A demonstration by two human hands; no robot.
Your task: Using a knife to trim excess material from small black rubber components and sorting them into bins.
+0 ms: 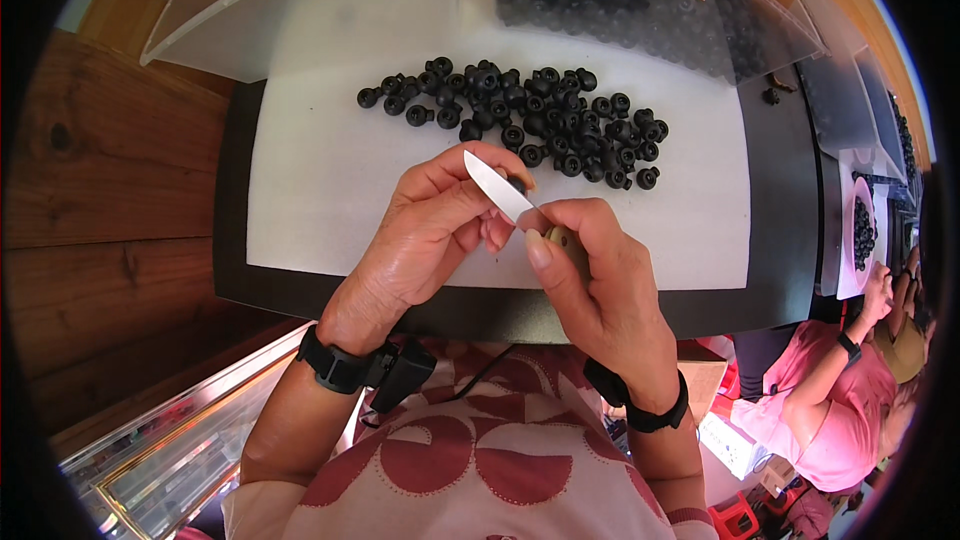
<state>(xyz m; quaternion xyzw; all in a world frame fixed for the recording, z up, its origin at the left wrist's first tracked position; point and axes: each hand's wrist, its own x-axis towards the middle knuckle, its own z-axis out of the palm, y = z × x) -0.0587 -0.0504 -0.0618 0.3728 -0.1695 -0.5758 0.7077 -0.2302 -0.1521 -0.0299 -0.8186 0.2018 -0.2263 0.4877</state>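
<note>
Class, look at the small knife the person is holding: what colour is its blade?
The blade is plain white, seen in the head view, held in the right hand.

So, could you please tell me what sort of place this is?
Probably a small manual workshop: a pile of black rubber parts on a white mat, clear bins of more parts, and another worker alongside.

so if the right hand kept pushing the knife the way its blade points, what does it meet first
Most likely the small black part pinched in the left hand: the knife in the right hand points up-left, right at it. Whether the tip already touches is unclear.
</note>
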